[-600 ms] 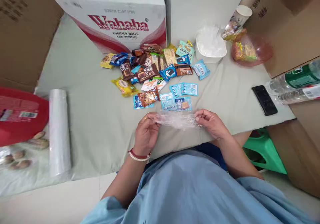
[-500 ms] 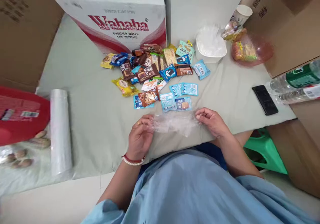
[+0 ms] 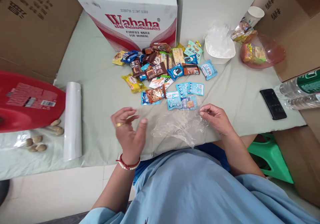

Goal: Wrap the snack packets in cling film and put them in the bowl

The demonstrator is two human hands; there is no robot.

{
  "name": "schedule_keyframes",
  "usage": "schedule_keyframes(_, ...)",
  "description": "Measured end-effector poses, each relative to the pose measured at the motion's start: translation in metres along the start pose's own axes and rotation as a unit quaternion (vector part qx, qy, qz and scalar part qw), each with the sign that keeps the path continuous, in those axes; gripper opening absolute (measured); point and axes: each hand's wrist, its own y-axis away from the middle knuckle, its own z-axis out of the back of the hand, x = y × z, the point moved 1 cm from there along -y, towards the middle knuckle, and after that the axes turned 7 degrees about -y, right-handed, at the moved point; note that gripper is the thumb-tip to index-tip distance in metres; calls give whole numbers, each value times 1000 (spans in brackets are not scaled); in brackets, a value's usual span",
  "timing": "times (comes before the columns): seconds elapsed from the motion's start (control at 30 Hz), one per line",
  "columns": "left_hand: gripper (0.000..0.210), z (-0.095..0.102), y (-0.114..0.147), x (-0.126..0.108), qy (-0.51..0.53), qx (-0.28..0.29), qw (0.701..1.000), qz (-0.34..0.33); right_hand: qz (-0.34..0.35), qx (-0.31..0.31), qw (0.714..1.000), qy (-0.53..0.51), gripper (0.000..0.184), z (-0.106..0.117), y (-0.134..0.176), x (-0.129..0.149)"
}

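A clear plastic bag (image 3: 175, 127) hangs crumpled over the front of the table, its right end pinched in the fingers of my right hand (image 3: 214, 118). Apart from the bag, on its left side, my left hand (image 3: 130, 132) is raised with its fingers spread and nothing in it. Just beyond the bag lie light-blue snack packets (image 3: 173, 99) and a brown cookie packet (image 3: 156, 93). Behind them is a pile of wrapped snacks, among them a brown cocoa packet (image 3: 155, 71) and a yellow packet (image 3: 135, 82).
A white Wahaha carton (image 3: 135, 23) stands behind the snacks. To the right are a white tub (image 3: 220, 54) of plastic bags, a red bowl (image 3: 275, 52), a phone (image 3: 273, 104) and bottles (image 3: 290, 90). A plastic roll (image 3: 72, 124) and red container (image 3: 30, 107) lie left.
My left hand has let go of the bag and moved left, its fingers opening. The bag's left end has dropped and spread out. My right hand keeps its pinch. The view has shifted slightly.
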Motion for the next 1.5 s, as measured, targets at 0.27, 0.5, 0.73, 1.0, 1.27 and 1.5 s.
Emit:
schedule_keyframes(0.27,47,-46,26,-26,-124,218,943,-217,-5,0,1000,20,32,2,7,-3)
schedule_keyframes(0.5,36,-56,25,-13,-2,109,994,12,-3,-31,999,23,31,10,16,-1)
schedule_keyframes(0.73,49,-47,54,-50,186,300,918,179,39,24,997,59,26,-22,36,2)
schedule_keyframes(1.0,43,-64,47,-55,287,315,841,332,86,71,988,110,21,-47,41,7)
schedule_keyframes(1.27,43,-25,37,-5,266,176,836,447,-48,-98,993,43,35,7,49,-15)
schedule_keyframes(1.5,34,-21,47,4,225,167,859,428,67,-156,934,313,39,29,61,-5)
